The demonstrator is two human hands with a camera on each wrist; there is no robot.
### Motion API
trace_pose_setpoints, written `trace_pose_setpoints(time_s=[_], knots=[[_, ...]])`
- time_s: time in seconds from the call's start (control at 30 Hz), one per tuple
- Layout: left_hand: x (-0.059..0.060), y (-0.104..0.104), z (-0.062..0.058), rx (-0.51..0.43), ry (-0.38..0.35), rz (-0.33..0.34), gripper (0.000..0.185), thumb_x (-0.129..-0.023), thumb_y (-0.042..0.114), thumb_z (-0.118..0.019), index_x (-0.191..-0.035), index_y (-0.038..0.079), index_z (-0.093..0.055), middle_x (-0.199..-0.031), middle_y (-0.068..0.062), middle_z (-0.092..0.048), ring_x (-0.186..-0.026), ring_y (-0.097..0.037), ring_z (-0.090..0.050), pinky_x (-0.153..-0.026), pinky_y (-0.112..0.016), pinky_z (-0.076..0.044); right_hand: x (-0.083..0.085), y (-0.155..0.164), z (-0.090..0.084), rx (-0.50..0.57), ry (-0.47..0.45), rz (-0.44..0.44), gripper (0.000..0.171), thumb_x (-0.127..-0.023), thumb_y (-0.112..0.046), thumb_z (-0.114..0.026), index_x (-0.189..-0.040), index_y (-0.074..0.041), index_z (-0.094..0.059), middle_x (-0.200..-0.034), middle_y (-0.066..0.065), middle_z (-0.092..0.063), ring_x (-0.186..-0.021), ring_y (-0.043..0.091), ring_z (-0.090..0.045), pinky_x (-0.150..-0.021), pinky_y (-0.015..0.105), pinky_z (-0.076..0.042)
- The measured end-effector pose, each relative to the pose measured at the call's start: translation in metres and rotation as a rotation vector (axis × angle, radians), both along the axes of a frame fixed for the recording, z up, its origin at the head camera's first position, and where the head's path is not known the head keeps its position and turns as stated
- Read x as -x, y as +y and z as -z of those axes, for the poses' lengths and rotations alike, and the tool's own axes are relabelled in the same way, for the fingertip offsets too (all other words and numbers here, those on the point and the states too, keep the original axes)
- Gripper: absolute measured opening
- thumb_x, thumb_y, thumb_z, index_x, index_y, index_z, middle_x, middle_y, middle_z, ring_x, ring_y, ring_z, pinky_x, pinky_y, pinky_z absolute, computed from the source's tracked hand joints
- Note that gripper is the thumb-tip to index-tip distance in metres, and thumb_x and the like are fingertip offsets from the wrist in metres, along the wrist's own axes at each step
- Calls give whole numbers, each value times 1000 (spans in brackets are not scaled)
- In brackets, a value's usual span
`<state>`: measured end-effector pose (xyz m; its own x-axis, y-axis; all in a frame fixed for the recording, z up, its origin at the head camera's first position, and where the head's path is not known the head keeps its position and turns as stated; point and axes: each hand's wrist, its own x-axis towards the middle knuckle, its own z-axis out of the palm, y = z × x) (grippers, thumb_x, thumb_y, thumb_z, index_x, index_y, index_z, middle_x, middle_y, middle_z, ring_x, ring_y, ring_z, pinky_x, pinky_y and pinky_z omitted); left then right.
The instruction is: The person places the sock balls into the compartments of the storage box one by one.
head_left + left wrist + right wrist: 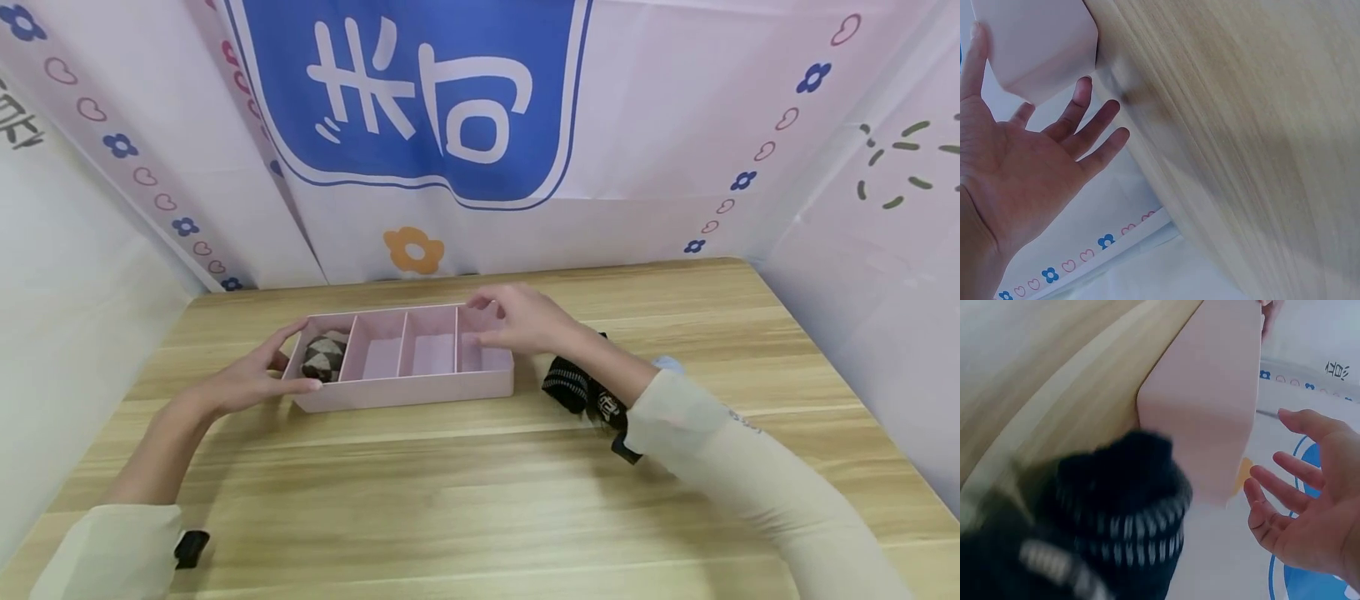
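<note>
A pink divided box [405, 391] lies lengthwise on the wooden table. A rolled checkered sock [325, 353], brown and pale, sits in its leftmost compartment; the other compartments hold nothing that I can see. My left hand [243, 379] spans the box's left end, thumb along the front rim and fingers spread at the back corner. Over the rightmost compartment is my right hand [528, 321], fingers loosely bent with nothing between them. Beneath my right forearm lie rolled black socks [564, 385] with white stitching, partly hidden by the arm; one [1125, 512] looms blurred in the right wrist view.
A pale blue item [668, 364] shows beside the right sleeve, mostly covered. White printed cloth [637, 167] hangs behind the table [420, 500] and along both sides. Black wrist-camera straps [192, 549] are at the cuffs.
</note>
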<state>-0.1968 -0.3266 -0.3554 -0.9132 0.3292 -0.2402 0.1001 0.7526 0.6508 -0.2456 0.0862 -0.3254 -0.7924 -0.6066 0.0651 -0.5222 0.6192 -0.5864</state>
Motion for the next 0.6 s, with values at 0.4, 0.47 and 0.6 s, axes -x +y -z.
trace_pose_setpoints(time_s=[0.4, 0.47, 0.6], knots=[[1, -1, 0, -19, -6, 4, 108, -95, 32, -75, -167, 10, 2, -108, -16, -64, -99, -23, -58, -83, -39, -45, -5, 39, 3, -54, -6, 81, 55, -89, -30, -79, -136, -6, -65, -132, 13, -65, -105, 33, -64, -88, 46, -53], [1, -1, 0, -21, -10, 5, 108, -95, 32, -75, -167, 10, 3, -108, -16, -64, -99, -24, -58, -83, -39, -45, -8, 46, 2, -62, -4, 91, 56, -88, -30, -80, -137, -5, -64, -134, 15, -64, -106, 34, -64, -88, 48, -53], [0, -2, 1, -11, -12, 3, 109, -95, 33, -75, -167, 11, 3, -110, -17, -64, -101, -24, -58, -84, -40, -45, -11, 62, 3, -88, -1, 113, 61, -87, -31, -82, -138, -3, -62, -136, 19, -63, -110, 36, -64, -93, 51, -52]])
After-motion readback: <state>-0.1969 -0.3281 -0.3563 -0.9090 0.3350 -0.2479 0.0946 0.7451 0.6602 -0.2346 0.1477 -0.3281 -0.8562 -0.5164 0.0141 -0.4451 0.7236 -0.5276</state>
